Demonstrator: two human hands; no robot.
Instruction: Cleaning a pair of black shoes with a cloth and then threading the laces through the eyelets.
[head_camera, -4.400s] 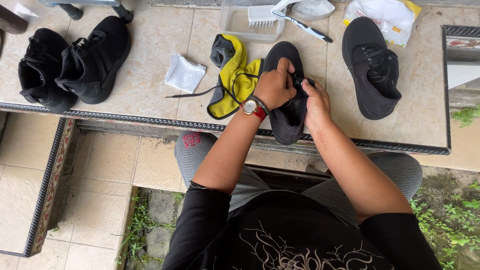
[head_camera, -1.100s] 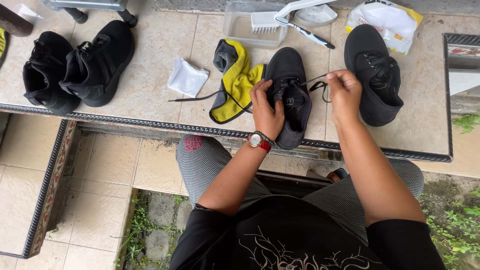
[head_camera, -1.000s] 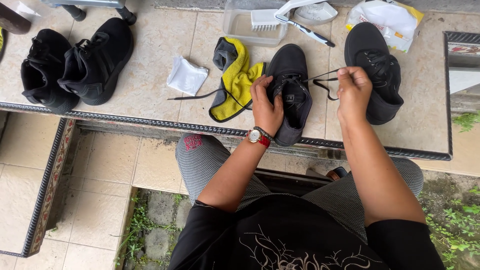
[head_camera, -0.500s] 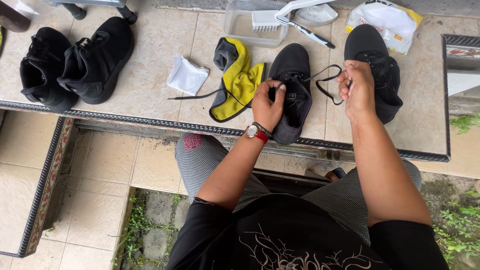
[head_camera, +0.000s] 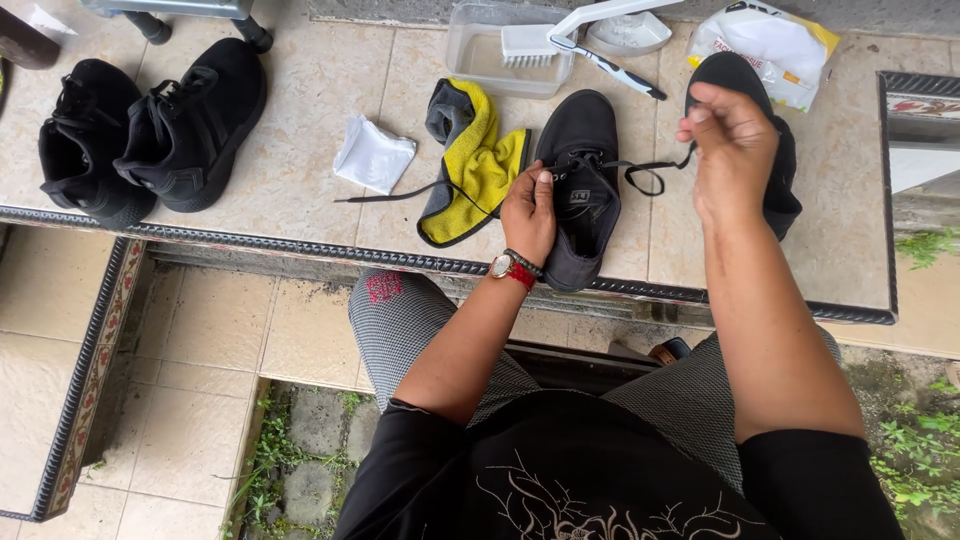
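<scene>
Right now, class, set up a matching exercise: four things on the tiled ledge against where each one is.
Things:
1 black shoe
2 shoelace
3 scrub brush
4 yellow cloth

Places:
A in the clear tub
B pulled by the right hand
C steadied by the left hand
D just left of the held shoe

Pairs: 1-C, 2-B, 3-A, 4-D

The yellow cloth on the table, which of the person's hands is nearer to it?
Left. The left hand rests on the black shoe right beside the yellow cloth; the right hand is raised farther right.

Yellow cloth (head_camera: 480, 165), brush (head_camera: 560, 45) — black sneaker pair (head_camera: 150, 125).
</scene>
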